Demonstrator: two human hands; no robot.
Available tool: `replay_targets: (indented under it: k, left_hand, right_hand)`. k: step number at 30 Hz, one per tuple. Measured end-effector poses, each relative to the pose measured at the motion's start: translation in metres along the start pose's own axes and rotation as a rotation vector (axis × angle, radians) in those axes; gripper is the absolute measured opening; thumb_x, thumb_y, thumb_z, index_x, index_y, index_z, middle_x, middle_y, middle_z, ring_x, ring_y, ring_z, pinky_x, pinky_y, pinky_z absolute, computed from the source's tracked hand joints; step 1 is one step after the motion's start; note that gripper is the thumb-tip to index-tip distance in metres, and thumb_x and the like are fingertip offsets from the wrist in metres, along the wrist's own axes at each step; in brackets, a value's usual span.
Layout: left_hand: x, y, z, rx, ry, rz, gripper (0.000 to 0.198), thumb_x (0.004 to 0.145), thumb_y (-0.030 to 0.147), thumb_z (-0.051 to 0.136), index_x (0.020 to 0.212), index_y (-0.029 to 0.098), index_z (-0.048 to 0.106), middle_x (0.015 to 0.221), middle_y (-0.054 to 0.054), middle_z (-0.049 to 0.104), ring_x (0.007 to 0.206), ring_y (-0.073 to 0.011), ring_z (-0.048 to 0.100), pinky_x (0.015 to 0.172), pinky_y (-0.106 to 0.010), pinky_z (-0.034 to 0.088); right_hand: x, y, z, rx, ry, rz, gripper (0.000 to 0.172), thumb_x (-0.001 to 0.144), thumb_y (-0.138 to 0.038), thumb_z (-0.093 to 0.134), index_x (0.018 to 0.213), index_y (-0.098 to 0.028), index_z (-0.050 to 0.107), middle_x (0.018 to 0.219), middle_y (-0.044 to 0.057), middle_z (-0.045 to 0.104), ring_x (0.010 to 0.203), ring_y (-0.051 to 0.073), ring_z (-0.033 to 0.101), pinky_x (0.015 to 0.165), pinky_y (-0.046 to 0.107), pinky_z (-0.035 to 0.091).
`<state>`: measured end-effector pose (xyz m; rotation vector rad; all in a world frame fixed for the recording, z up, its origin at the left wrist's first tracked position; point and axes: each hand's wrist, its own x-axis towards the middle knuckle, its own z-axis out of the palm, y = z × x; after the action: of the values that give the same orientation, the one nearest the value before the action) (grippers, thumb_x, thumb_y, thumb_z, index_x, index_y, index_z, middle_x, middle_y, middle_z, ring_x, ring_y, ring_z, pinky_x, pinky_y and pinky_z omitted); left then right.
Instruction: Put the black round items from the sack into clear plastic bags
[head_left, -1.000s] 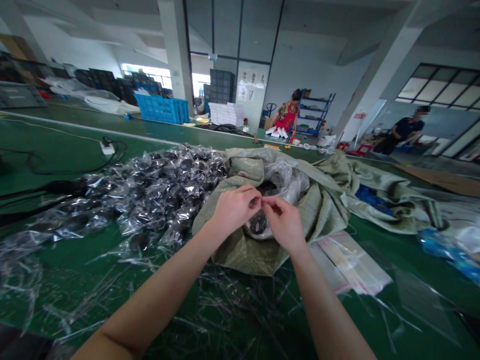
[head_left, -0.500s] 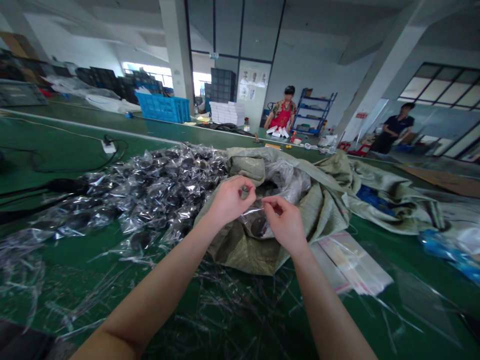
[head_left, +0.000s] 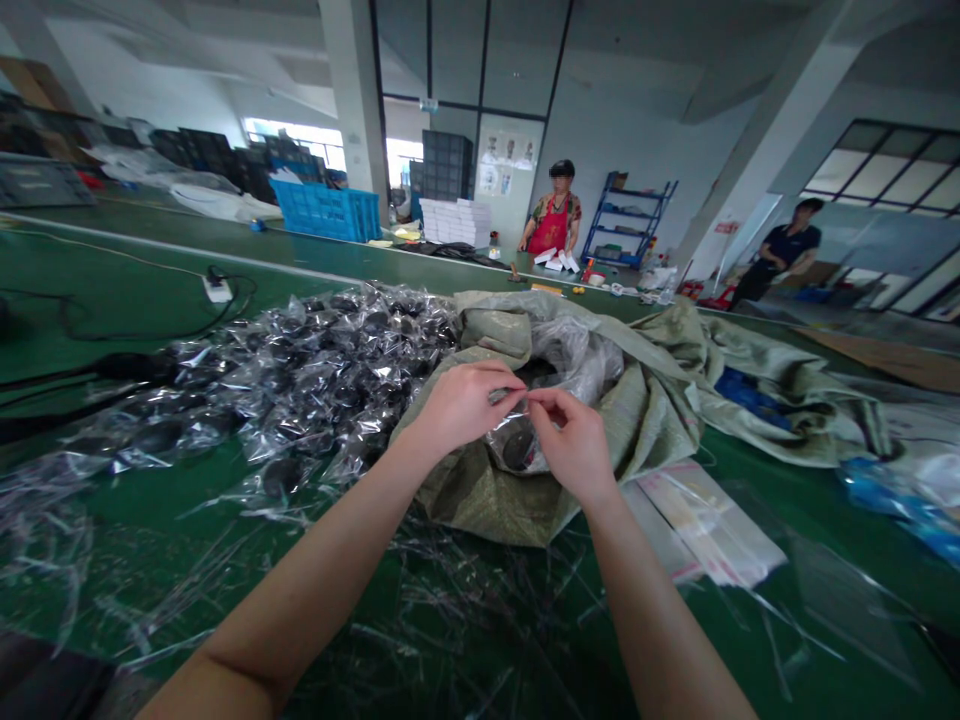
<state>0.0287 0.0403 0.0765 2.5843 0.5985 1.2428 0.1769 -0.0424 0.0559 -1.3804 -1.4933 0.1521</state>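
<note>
My left hand and my right hand meet above the mouth of a grey-green woven sack. Their fingertips pinch a thin edge of a clear plastic bag, which holds a dark round object. More plastic fills the sack's mouth, and its inside is hidden. To the left of my left hand lies a heap of dark items in clear plastic bags. Torn plastic strips are scattered on the green table below my forearms.
A flat pile of labelled plastic sleeves lies right of the sack, with blue plastic beyond it. A power strip and cables sit at left. A co-worker in a red apron stands across the table.
My fingertips have drawn closer together on the plastic edge. The view has shifted slightly, and the co-worker in the apron now stands more upright.
</note>
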Motion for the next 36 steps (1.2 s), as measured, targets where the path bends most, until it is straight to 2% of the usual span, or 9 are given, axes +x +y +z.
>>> replay_targets:
  k: [5,12,17,22,25,28,31,33,36]
  left_hand:
    - [0.000,0.001,0.006,0.007,0.051,-0.023,0.007,0.079,0.013,0.060,0.077,0.017,0.066,0.080,-0.002,0.067,0.065,-0.0112,0.058,0.063,-0.024,0.045]
    - [0.000,0.003,0.019,-0.184,0.305,-0.183,0.004,0.077,0.015,0.060,0.074,0.017,0.063,0.071,0.001,0.063,0.057,-0.0082,0.051,0.059,-0.021,0.043]
    - [0.011,-0.018,-0.002,-0.752,0.580,-0.461,0.006,0.077,0.019,0.060,0.073,0.015,0.060,0.078,-0.002,0.065,0.067,-0.0099,0.060,0.062,-0.019,0.048]
    - [0.019,-0.041,-0.032,-1.251,0.846,-0.586,0.013,0.073,0.006,0.055,0.067,0.016,0.050,0.081,-0.004,0.066,0.075,-0.0082,0.064,0.069,-0.016,0.052]
    - [0.012,-0.042,-0.035,-1.334,0.737,-0.592,0.017,0.065,0.002,0.054,0.062,0.017,0.045,0.057,0.005,0.052,0.046,-0.0027,0.048,0.046,-0.012,0.041]
    - [0.004,-0.031,-0.020,-1.233,0.296,-0.617,0.012,0.063,0.009,0.056,0.060,0.017,0.049,0.044,0.009,0.036,0.034,-0.0035,0.027,0.033,-0.015,0.020]
    - [0.002,-0.014,0.004,-0.881,-0.064,-0.554,0.004,0.067,0.019,0.065,0.068,0.016,0.064,0.052,0.003,0.054,0.045,-0.0077,0.044,0.041,-0.019,0.031]
    - [0.002,-0.005,0.018,-0.702,-0.120,-0.428,0.015,0.069,0.027,0.070,0.079,0.017,0.071,0.075,-0.002,0.068,0.066,-0.0135,0.058,0.056,-0.022,0.043]
    - [0.003,0.000,0.030,-0.649,-0.101,-0.331,0.021,0.076,0.034,0.068,0.085,0.017,0.072,0.089,-0.004,0.071,0.079,-0.0165,0.061,0.070,-0.026,0.046]
  right_hand:
    - [0.001,0.000,0.002,0.012,0.007,-0.014,0.016,0.085,-0.026,0.054,0.090,-0.018,0.067,0.082,0.005,0.070,0.075,0.018,0.066,0.074,0.030,0.051]
    - [0.002,-0.002,-0.005,0.033,0.072,0.035,0.016,0.083,-0.028,0.057,0.087,-0.018,0.068,0.081,0.005,0.071,0.073,0.018,0.065,0.074,0.031,0.052]
    - [0.005,0.000,-0.014,0.199,0.249,0.102,0.016,0.082,-0.032,0.060,0.087,-0.019,0.067,0.077,0.004,0.070,0.073,0.019,0.067,0.074,0.034,0.054]
    - [0.010,0.001,-0.026,0.373,0.460,0.180,0.020,0.080,-0.037,0.063,0.089,-0.019,0.066,0.074,0.003,0.068,0.062,0.019,0.068,0.064,0.034,0.057]
    - [0.013,0.003,-0.032,0.412,0.511,0.212,0.020,0.078,-0.037,0.064,0.087,-0.018,0.065,0.071,0.001,0.066,0.061,0.019,0.069,0.063,0.034,0.058]
    - [0.015,0.004,-0.036,0.454,0.537,0.223,0.021,0.077,-0.037,0.066,0.087,-0.018,0.065,0.069,0.000,0.064,0.066,0.020,0.071,0.066,0.035,0.060]
    - [0.016,0.004,-0.035,0.515,0.537,0.229,0.023,0.075,-0.037,0.068,0.088,-0.019,0.066,0.071,0.000,0.066,0.068,0.021,0.072,0.067,0.036,0.060]
    - [0.016,0.005,-0.033,0.560,0.526,0.228,0.023,0.075,-0.037,0.069,0.089,-0.019,0.066,0.072,0.000,0.066,0.066,0.021,0.072,0.067,0.037,0.060]
    - [0.016,0.005,-0.031,0.607,0.512,0.233,0.024,0.075,-0.037,0.069,0.090,-0.019,0.066,0.070,0.000,0.066,0.065,0.020,0.072,0.068,0.037,0.060]
